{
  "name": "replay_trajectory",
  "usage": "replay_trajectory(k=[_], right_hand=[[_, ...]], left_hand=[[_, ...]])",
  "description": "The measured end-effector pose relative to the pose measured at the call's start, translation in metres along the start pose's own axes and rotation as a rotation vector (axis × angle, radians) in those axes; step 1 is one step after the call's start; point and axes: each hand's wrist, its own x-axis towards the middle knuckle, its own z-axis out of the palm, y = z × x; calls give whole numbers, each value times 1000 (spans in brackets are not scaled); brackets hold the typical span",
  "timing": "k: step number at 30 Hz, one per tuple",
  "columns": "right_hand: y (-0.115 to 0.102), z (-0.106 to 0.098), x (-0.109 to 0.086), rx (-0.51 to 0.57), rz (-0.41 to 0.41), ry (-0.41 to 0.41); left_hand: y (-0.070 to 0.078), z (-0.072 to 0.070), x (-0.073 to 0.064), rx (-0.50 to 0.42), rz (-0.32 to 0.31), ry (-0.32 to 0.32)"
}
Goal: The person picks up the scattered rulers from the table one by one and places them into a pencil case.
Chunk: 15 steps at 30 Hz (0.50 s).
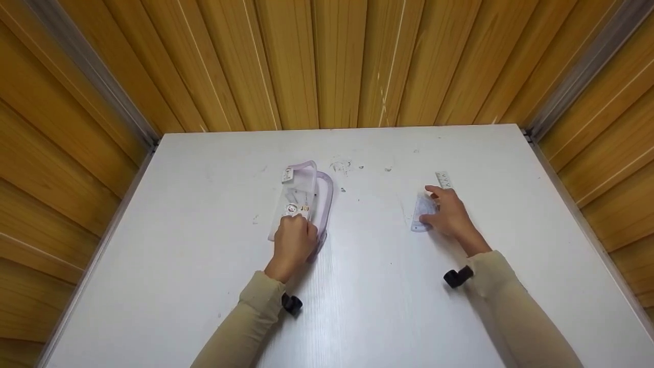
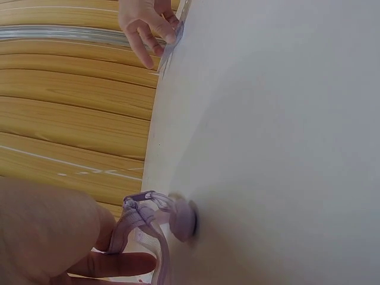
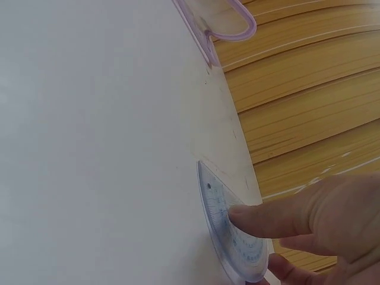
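My left hand grips the near edge of a clear zip pencil case with lilac trim, its flap standing partly raised. In the left wrist view, the lilac zipper band runs between thumb and fingers, and a purple zipper pull hangs by the table. My right hand pinches a clear bluish protractor, thumb on its face and fingers at the far edge. The protractor is tilted, with its lower edge close to the tabletop. Small items with printed labels show inside the case.
A clear ruler lies just beyond my right hand. Both hands are over a white table with scuffs and small dark specks. Yellow wood-look panels rise behind the table and at both sides.
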Motion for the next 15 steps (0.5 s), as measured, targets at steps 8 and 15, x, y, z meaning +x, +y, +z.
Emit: replay_trajectory(k=[8, 15], right_hand=[[2, -3, 0, 45, 9, 55], [5, -5, -1, 63, 30, 129]], left_hand=[[-1, 0, -1, -4, 20, 7], [-1, 0, -1, -1, 36, 18]])
